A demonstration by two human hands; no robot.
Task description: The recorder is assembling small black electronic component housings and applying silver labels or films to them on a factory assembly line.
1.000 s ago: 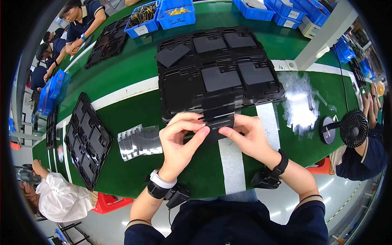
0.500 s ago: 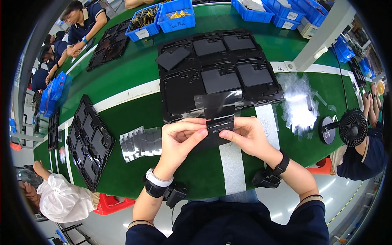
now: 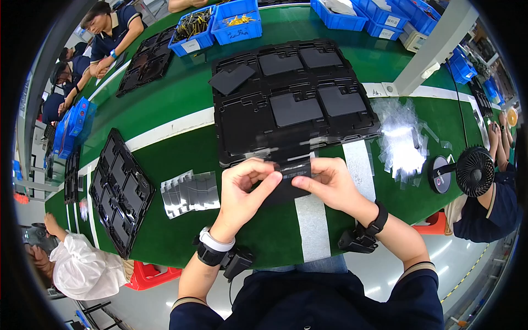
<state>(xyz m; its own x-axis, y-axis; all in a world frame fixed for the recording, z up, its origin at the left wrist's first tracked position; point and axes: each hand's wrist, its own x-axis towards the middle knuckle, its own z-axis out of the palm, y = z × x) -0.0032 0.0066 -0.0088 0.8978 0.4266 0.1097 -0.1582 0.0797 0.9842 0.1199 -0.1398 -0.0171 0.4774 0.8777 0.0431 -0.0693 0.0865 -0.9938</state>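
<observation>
Since a second ago both my hands have slid a little nearer the edge of the black moulded tray (image 3: 242, 124), and the dark flat panel (image 3: 286, 184) I hold now lies lower between them, its far edge just under the tray's near rim. Meanwhile a strip of clear film (image 3: 275, 153) that stood up over the tray half a second ago lies flatter along that rim, so I judge the peel is moving along rather than finished

My left hand (image 3: 245, 190) is closed in a pinch at the panel's left end, thumb and forefinger meeting on its top edge. My right hand (image 3: 330, 184) grips the right end, fingers curled over it and thumb pressing on the face. Whether the left fingertips hold film or only the panel, I cannot tell; it is too small to see

Beside my left wrist lies a fan of grey shiny sheets (image 3: 190, 192) on the green table (image 3: 165, 107), and further left a second black tray (image 3: 118, 192). To my right sits a heap of clear film scraps (image 3: 401, 143), near a small black fan (image 3: 473, 171). Blue bins (image 3: 236, 22) stand at the far side, where other people work
</observation>
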